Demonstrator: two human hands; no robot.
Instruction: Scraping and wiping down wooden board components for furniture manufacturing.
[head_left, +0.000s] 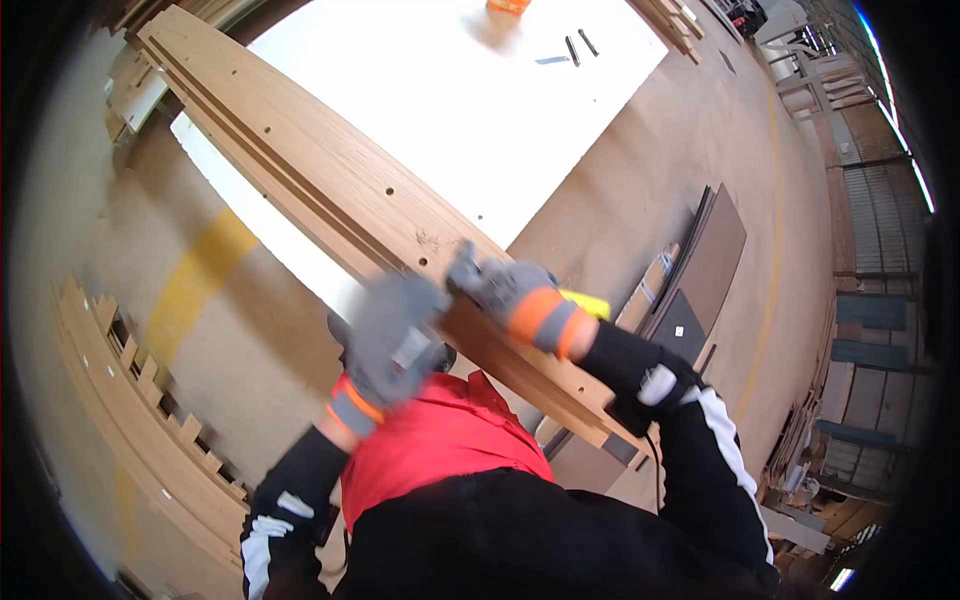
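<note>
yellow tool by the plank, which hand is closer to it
Right. The right hand grips the wooden plank just beside the yellow tool, which peeks out past its wrist. The left hand is on the plank's other edge, farther off.
</note>
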